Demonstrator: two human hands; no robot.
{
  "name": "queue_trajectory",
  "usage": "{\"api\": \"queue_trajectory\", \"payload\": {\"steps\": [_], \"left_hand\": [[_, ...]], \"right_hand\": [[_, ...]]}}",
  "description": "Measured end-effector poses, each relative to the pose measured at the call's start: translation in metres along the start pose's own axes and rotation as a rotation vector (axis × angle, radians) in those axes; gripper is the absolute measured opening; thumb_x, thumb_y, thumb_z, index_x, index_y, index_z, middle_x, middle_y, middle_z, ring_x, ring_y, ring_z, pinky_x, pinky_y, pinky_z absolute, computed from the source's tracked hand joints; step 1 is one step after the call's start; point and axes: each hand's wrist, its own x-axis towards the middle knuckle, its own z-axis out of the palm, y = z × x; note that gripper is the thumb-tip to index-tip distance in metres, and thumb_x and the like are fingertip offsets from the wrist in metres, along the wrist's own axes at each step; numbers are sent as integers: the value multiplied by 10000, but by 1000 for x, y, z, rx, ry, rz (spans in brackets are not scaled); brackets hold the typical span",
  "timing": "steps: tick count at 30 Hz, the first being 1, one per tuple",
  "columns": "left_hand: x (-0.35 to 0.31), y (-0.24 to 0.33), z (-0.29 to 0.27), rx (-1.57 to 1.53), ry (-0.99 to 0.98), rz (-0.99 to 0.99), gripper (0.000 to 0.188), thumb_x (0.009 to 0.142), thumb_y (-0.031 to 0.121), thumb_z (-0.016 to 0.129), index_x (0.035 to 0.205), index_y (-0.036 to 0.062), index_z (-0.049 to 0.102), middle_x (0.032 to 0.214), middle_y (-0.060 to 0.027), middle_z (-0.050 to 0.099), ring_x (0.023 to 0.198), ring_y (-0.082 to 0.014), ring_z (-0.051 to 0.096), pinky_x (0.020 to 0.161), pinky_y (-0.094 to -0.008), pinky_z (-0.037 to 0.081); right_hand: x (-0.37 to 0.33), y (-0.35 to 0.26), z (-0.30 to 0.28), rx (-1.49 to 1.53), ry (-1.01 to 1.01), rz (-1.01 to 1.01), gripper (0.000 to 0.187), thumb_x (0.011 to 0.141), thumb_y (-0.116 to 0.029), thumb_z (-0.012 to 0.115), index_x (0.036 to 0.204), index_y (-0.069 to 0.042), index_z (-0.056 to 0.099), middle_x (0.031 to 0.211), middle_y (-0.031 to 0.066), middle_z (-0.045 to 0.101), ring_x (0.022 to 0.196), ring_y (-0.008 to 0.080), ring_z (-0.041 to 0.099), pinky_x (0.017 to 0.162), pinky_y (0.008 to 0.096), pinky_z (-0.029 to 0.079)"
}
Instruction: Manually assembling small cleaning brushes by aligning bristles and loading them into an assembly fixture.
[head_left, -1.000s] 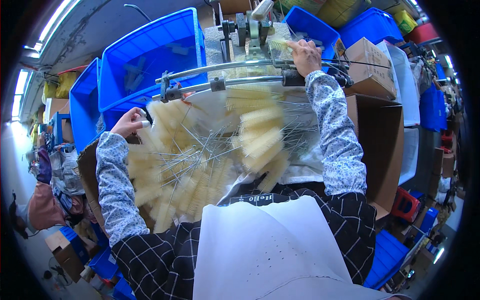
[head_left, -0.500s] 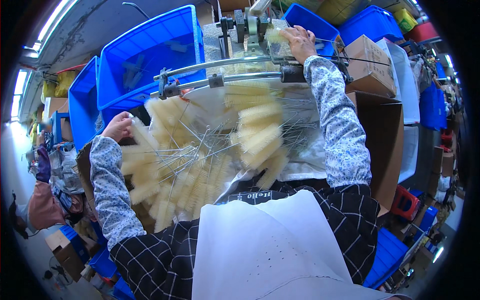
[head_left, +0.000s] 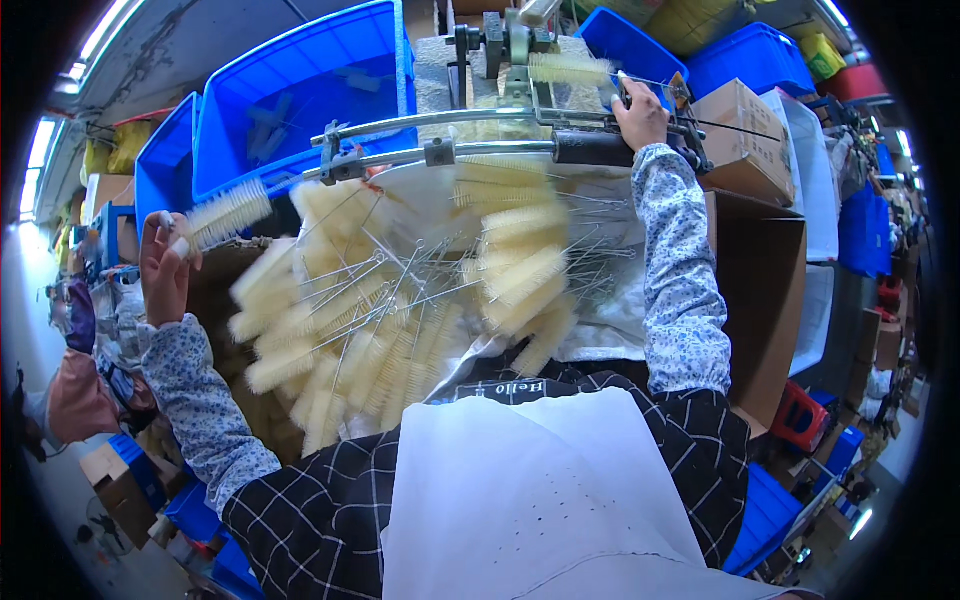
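Observation:
My left hand [head_left: 166, 262] is raised at the left, its fingers closed on the bristle end of a pale bottle brush [head_left: 232, 212] that slants up to the right. At the machine [head_left: 505, 75], another cream bottle brush [head_left: 568, 68] lies level. My right hand [head_left: 642, 115] is at its right end, the fingers bent around its wire stem; the exact grip is partly hidden. Between my arms lies a heap of bottle brushes [head_left: 345, 310] with looped wire stems, and a second pile of bottle brushes [head_left: 520, 265] beside it on white sheeting.
Two steel rods [head_left: 430, 120] run across in front of the machine. A large blue bin [head_left: 300, 60] with a few clear pieces stands behind on the left. At the right are an open cardboard box [head_left: 765, 300], a closed carton [head_left: 745, 140] and white tubs [head_left: 810, 180].
My left hand has moved outward and up from the heap, bringing a bottle brush with it. My right hand has slid right and slightly down, uncovering the brush at the machine.

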Motion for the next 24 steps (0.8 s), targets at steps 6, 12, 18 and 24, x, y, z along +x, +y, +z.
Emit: {"api": "queue_trajectory", "payload": {"steps": [6,12,18,24], "left_hand": [[-12,21,17,175,-183,-32,377,701,183,571,1007,64,385,919,-27,435,661,-67,476,436,-170,406],[0,42,46,116,-91,91,330,712,139,503,1004,48,380,890,-27,386,625,-42,435,433,-155,381],[14,33,57,19,-95,180,452,711,119,472,1127,5,336,972,-59,397,652,-59,452,432,-165,386],[-2,30,-2,-119,-201,131,657,734,250,612,1257,38,275,1232,-116,348,1154,-201,363,910,-339,361]], "right_hand": [[-6,-60,11,-14,31,-26,356,741,-217,534,1080,-107,530,1035,78,547,965,247,510,815,424,371],[-14,-127,17,-45,-54,-45,326,800,-180,435,1105,-75,484,989,64,544,936,212,517,794,430,374],[-15,-100,9,-100,-60,-14,377,771,-240,513,1129,-124,489,1038,54,531,979,229,504,808,427,375],[1,-29,-1,-37,-34,-27,353,746,-217,539,1086,-121,533,1069,61,542,981,232,519,823,410,392]]}}
